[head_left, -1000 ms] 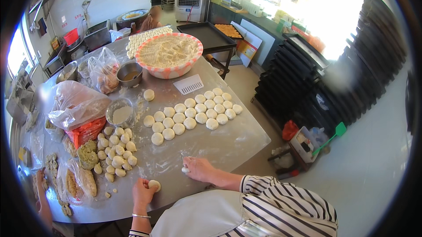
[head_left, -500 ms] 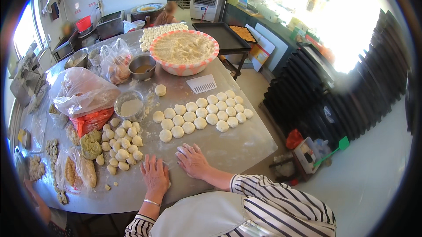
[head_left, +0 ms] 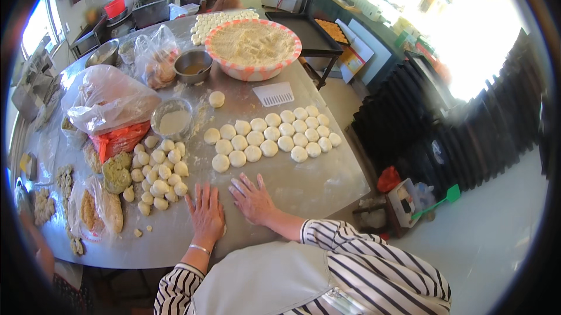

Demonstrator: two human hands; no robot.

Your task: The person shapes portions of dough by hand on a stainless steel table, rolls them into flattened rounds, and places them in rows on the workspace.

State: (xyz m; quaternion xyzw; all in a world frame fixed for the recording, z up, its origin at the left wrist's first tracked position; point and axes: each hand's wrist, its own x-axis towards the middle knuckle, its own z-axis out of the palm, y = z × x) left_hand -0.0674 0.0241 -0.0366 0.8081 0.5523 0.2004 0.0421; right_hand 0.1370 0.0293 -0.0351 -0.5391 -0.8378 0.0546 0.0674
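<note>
My left hand [head_left: 206, 214] lies palm down on the metal table, its fingers stretched out. A small pale edge shows beside its palm, maybe dough; what lies under the palm is hidden. My right hand [head_left: 253, 203] rests flat to the right of it, fingers spread, holding nothing that I can see. Left of my hands is a heap of small dough balls [head_left: 159, 183]. Beyond them, flattened round dough pieces [head_left: 269, 148] stand in slanting rows. One single dough round [head_left: 217, 99] sits apart, near a clear bowl of white flour [head_left: 175, 122].
A large red-and-white basin of crumbly flour [head_left: 255, 46] stands at the back, beside a metal bowl [head_left: 193, 67] and a white slotted scraper [head_left: 273, 94]. Plastic bags [head_left: 108, 102] and a greenish lump [head_left: 117, 173] crowd the left. Another person's arm [head_left: 42, 248] shows at lower left.
The view has shifted and tilted slightly. My left fingers look straighter, and my right fingers have spread more. The dough pieces appear the same.
</note>
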